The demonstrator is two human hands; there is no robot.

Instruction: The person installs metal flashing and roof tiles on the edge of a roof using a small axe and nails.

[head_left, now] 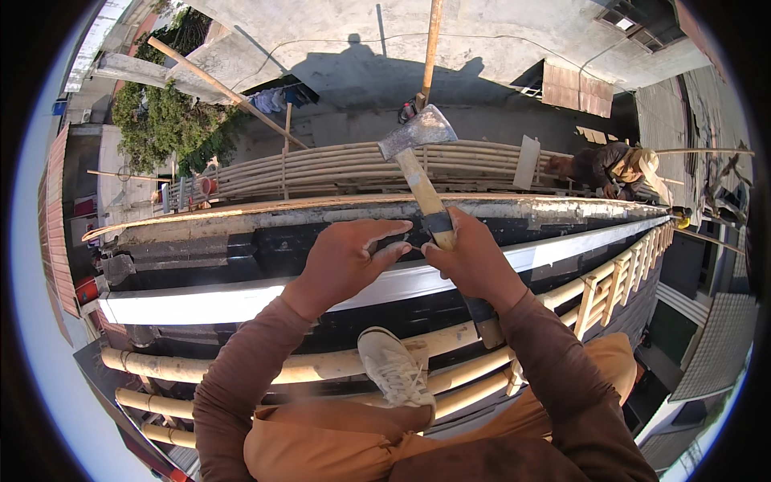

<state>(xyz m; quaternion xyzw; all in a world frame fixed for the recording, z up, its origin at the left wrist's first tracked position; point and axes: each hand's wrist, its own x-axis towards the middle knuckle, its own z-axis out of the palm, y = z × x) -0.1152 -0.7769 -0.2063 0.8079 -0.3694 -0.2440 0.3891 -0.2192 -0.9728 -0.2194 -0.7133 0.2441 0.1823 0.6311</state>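
A shoe (393, 365) rests on a bamboo pole (185, 369), apparently for footing. The left hand (341, 255) curves part open above the white beam (193, 302), though something tiny could be hidden. The right hand's (472, 255) fingers wrap the axe (422, 185) mid-handle, likely for control, head pointing away. Beyond, a co-worker (618, 166) crouches.

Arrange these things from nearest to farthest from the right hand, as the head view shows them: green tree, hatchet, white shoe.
1. Hatchet: held in the right hand, its metal head at the upper end.
2. White shoe: below and to the left of that hand.
3. Green tree: far off in the background, upper left.
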